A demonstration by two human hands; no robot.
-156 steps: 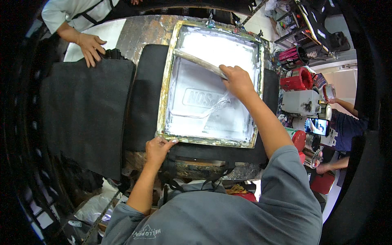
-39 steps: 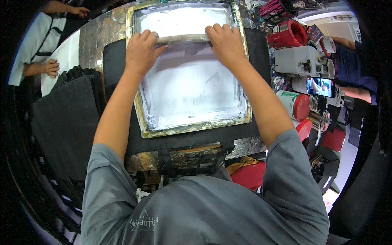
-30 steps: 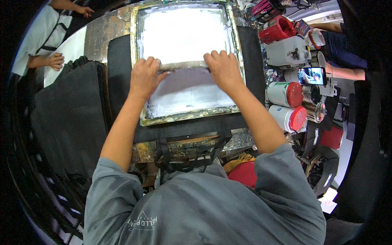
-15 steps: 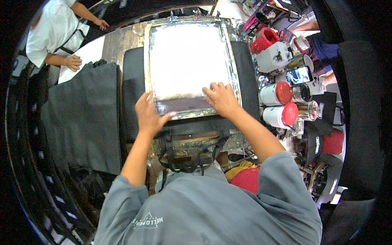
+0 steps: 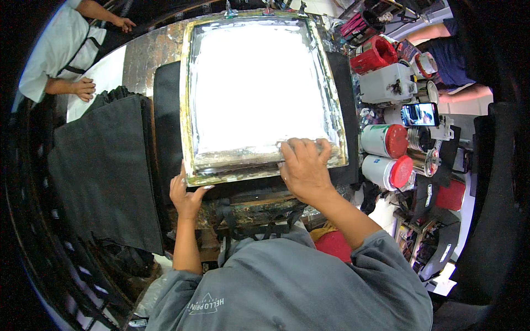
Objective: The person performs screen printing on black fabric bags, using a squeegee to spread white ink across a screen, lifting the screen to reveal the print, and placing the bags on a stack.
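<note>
A screen-printing frame (image 5: 186, 110) with a bright white mesh and paint-smeared edges lies in front of me, its near end raised above a black fabric piece (image 5: 167, 94). My left hand (image 5: 186, 196) grips the near left corner, thumb along the near edge and fingers at the left side. Close to the near edge of the mesh, my right hand (image 5: 306, 168) is closed with its fingers curled over a long bar that looks like a squeegee (image 5: 243, 156). The palm hides the bar's right end. Clamps (image 5: 268, 7) hold the frame's far edge.
A stack of black fabric bags (image 5: 102, 171) lies at the left. Red-lidded tubs (image 5: 381, 140), a red bucket (image 5: 375, 55), a white jug (image 5: 388, 83) and a propped phone (image 5: 419, 115) crowd the right. Another person (image 5: 63, 55) leans in at far left; someone's arm (image 5: 461, 95) shows at right.
The frame's near end has risen and looks larger. My left hand has shifted down and left around the corner. My right hand has come nearer with the squeegee. The view has shifted slightly.
</note>
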